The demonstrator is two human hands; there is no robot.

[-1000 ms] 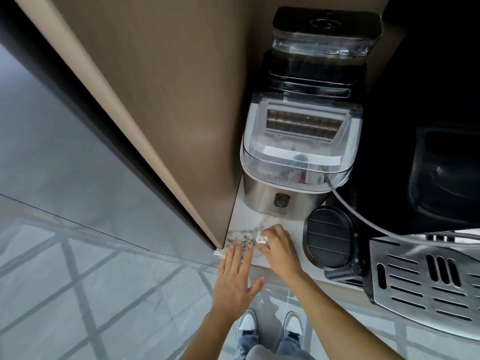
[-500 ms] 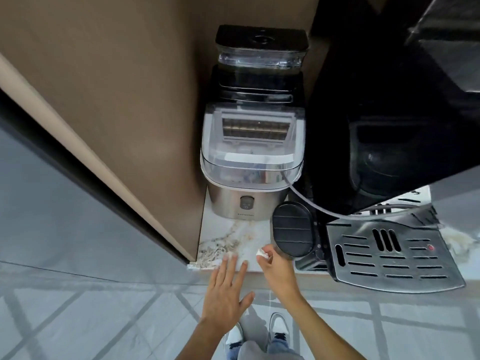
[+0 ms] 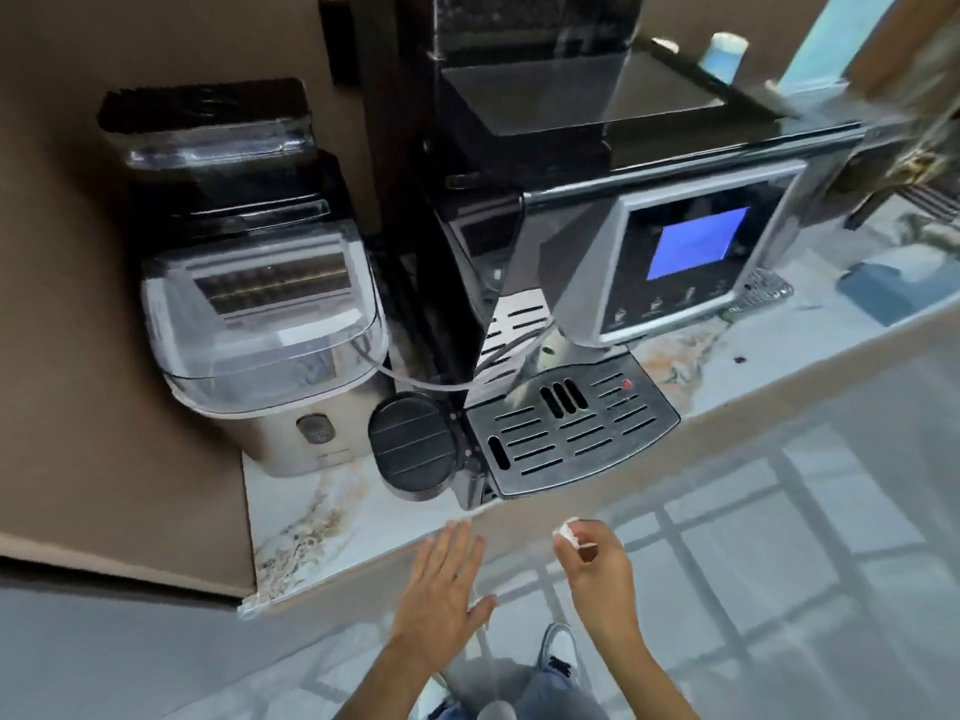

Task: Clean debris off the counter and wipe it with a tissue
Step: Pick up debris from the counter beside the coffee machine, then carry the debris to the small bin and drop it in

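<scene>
The marble counter runs from lower left to upper right. My left hand is flat, palm down, fingers spread, just off the counter's front edge and holding nothing. My right hand is off the counter too, its fingertips pinched on a small white wad of tissue. Dark specks lie on the counter to the right of the coffee machine.
An ice maker with a clear lid stands at the left against a brown panel. A black coffee machine with a blue screen and a metal drip tray fills the middle. A blue-grey box sits at the right.
My view has swung right, bringing the coffee machine into sight. Both hands have come back off the counter's left end to just beyond its front edge, the right still pinching the tissue.
</scene>
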